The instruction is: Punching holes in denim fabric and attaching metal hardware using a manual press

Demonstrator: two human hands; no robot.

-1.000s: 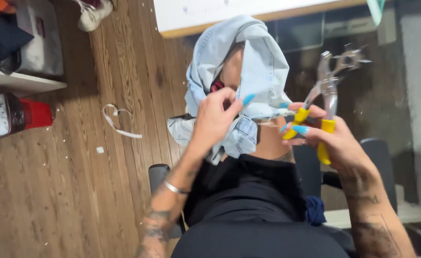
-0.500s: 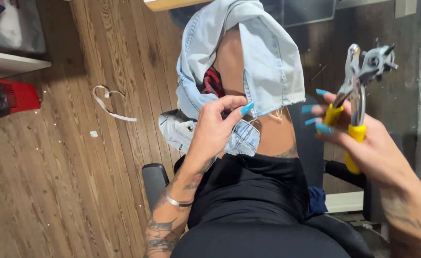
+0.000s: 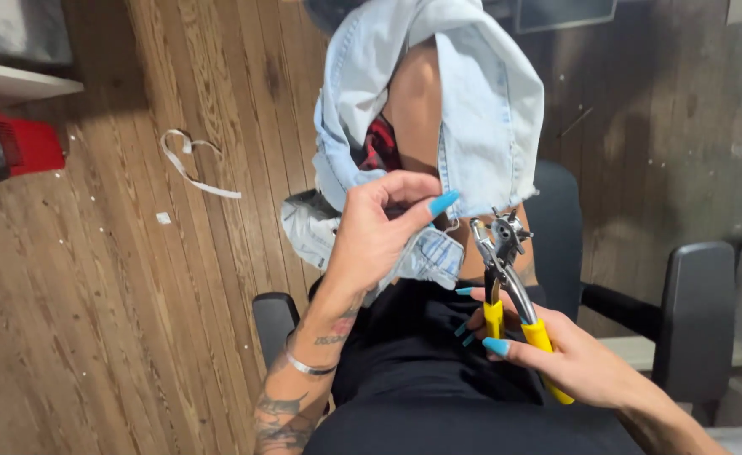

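denim: pale blue denim garment [image 3: 480, 109], draped over the person's raised knee, centre top of frame; frayed lower hem hangs near frame centre.
left hand: left hand [image 3: 379, 240] at frame centre, thumb and fingers pinched shut on the denim's hem edge; long blue nails, silver bracelet on the wrist, tattooed forearm running down to the bottom edge.
punch: revolving punch pliers [image 3: 510, 286], metal head with a spiked wheel, yellow grips; head points up, just below and right of the pinched hem. Touching the cloth or not: cannot tell.
right hand: right hand [image 3: 573, 362], lower right of frame, fingers wrapped around the yellow grips, holding the pliers; handles look spread a bit.
lap: black clothing across the bottom centre, under both hands.
chair: black office chair [image 3: 695, 312], armrest at right of frame, second armrest lower centre-left beside the left forearm.
floor: brown wood plank floor [image 3: 93, 320] filling the left half.
scraps: white strip of cloth [image 3: 190, 164] lying looped on the floor, upper left; small white bit just below it.
left edge: red object [image 3: 26, 143] and a white shelf edge, upper left, well apart from the hands.
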